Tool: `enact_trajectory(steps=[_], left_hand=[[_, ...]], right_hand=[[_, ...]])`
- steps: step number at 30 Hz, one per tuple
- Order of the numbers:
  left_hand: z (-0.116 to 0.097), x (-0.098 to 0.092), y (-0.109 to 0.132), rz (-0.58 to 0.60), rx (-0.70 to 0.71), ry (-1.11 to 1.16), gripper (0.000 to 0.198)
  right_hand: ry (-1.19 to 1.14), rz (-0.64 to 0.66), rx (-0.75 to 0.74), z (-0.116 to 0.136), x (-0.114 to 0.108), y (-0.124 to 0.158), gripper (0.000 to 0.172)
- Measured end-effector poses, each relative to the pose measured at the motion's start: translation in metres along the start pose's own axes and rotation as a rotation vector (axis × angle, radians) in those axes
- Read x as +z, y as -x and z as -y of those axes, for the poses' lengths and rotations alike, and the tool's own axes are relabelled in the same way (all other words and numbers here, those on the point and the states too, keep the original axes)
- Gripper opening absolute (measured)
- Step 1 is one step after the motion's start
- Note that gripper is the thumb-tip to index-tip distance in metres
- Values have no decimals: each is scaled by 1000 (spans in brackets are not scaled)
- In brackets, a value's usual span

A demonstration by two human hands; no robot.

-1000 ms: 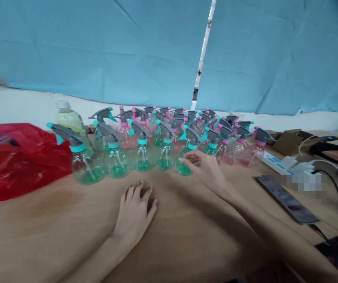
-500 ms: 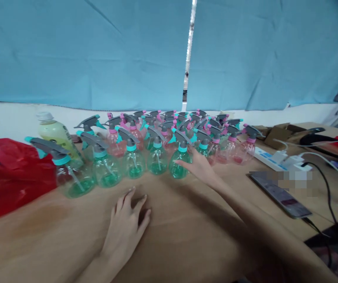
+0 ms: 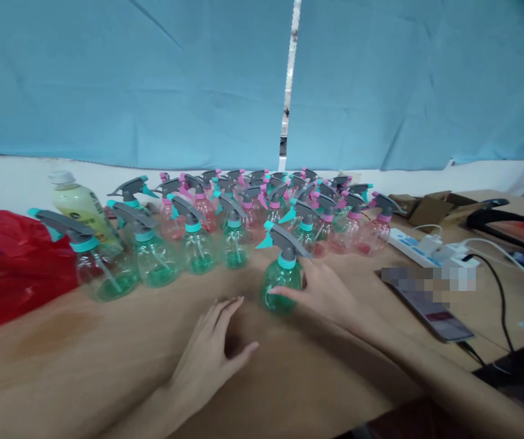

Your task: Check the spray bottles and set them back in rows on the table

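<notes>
A round green spray bottle (image 3: 275, 281) with a grey and turquoise trigger head stands upright in front of the other bottles. Around its right side my right hand (image 3: 321, 289) is closed, the thumb across its front and the other fingers hidden behind. To the left, my left hand (image 3: 214, 341) is held low over the table, thumb apart from the fingers, with nothing in it. Beyond it several green spray bottles, among them this one (image 3: 199, 256), form an uneven row. Pink spray bottles (image 3: 383, 230) are packed behind and to the right.
A red plastic bag (image 3: 19, 268) and a pale yellow capped bottle (image 3: 86, 204) are at the left of the wooden table (image 3: 120, 353). On the right lie a phone (image 3: 426, 308), a power strip (image 3: 410, 247) with cables, and an opened cardboard box (image 3: 445, 207). A blue cloth (image 3: 175, 79) hangs behind.
My right hand has drawn the green spray bottle out of the row towards me. My left hand has moved right, nearer to that bottle, and its thumb has spread.
</notes>
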State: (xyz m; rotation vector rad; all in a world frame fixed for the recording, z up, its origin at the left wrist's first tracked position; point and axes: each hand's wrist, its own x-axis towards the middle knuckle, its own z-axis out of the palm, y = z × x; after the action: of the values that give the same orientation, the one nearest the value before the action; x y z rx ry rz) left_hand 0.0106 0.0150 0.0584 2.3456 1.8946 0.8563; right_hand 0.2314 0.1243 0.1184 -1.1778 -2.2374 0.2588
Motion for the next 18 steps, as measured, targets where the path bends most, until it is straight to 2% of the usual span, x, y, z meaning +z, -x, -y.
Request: enact_trajectory(steps=[3,5,8,12,18], left_hand=[[-26,16,-9,101,-22,110,85],[-41,26,-17,143,-4,222,95],[-57,37,-28,130,-10,361,91],[-69,42,-38,160,-30,398,84],[-75,40,-51,236,-15,356,81]], right_hand=[[-28,22,-53,2,-12,22,61],[-64,30,-103,1,-21,33,63],[-89,54,-162,-2,-34,40,68],[-173,139,-220,-7,-50,37,69],[-731,168,-157,-13,-50,11,49]])
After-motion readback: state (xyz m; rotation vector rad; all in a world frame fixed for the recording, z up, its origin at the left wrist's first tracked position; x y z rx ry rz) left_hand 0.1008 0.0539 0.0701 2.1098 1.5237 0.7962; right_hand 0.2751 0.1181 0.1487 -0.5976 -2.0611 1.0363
